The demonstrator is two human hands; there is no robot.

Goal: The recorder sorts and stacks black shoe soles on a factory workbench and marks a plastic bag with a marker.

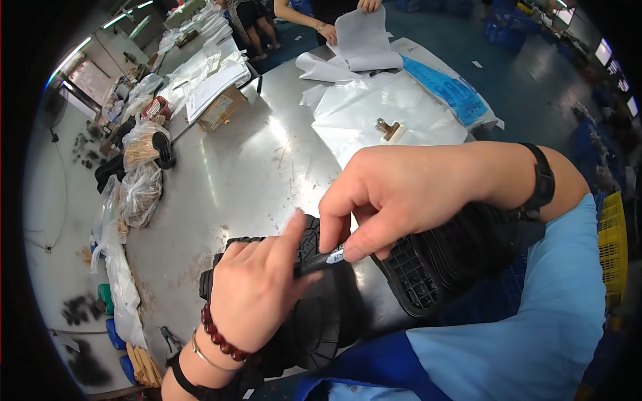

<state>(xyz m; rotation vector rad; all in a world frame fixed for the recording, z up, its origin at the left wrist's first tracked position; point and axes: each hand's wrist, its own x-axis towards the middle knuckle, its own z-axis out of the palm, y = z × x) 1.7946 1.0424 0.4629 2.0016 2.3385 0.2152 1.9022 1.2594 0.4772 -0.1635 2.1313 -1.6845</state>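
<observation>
A black marker pen (pixel 311 264) with a white printed band lies slantwise between my two hands, above the table. My right hand (pixel 401 194) pinches its right end between thumb and fingers. My left hand (pixel 251 284) is closed around its other end, slightly blurred, with one finger sticking up. Below the left hand sit black rubber shoe soles (pixel 328 311), partly covered by it. Under my right wrist is a stack of black soles (pixel 411 271); the nearest one shows a grid-patterned hollow.
Beyond my right hand, a bulldog clip (pixel 389 129) lies on clear plastic sheets (pixel 354 110), near a blue-printed bag (pixel 445 90). At the far side a person's hands (pixel 328 33) hold white paper. Bagged goods (pixel 142 194) line the metal table's (pixel 194 180) left edge.
</observation>
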